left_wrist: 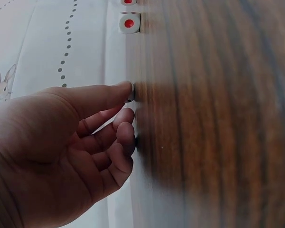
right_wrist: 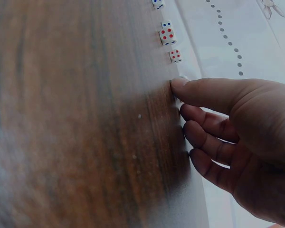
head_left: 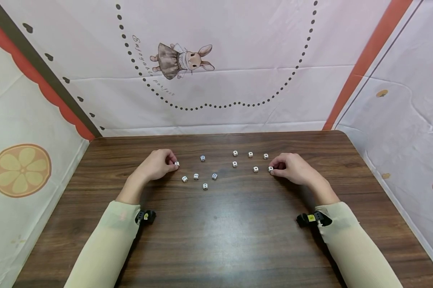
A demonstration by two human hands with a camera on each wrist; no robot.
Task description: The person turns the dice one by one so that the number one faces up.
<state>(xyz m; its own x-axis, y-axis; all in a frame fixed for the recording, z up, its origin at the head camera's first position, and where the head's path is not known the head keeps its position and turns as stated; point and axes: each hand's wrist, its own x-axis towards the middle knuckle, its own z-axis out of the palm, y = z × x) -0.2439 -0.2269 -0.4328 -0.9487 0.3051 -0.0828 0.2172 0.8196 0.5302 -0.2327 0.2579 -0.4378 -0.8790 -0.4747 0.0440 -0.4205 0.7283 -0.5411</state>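
Small white dice lie spread over the far half of the table, in a left and a right cluster. At the left end, my left hand point(head_left: 158, 165) pinches a die point(head_left: 177, 164) between thumb and fingertips, down at the tabletop; in the left wrist view the thumb point(left_wrist: 102, 97) covers most of it. My right hand point(head_left: 293, 168) pinches another die point(head_left: 270, 169) at the right end, almost wholly hidden by the thumb point(right_wrist: 206, 91) in the right wrist view. Closest to the left hand is a loose die point(head_left: 184, 179); closest to the right, one die point(head_left: 266, 156) lies just beyond.
The brown wood-grain table point(head_left: 216, 240) ends at a printed cloth point(head_left: 238, 88) behind, with more cloth at both sides. Between the hands lie several other dice, among them a blue-spotted die point(head_left: 202, 158) and a nearer die point(head_left: 205, 186).
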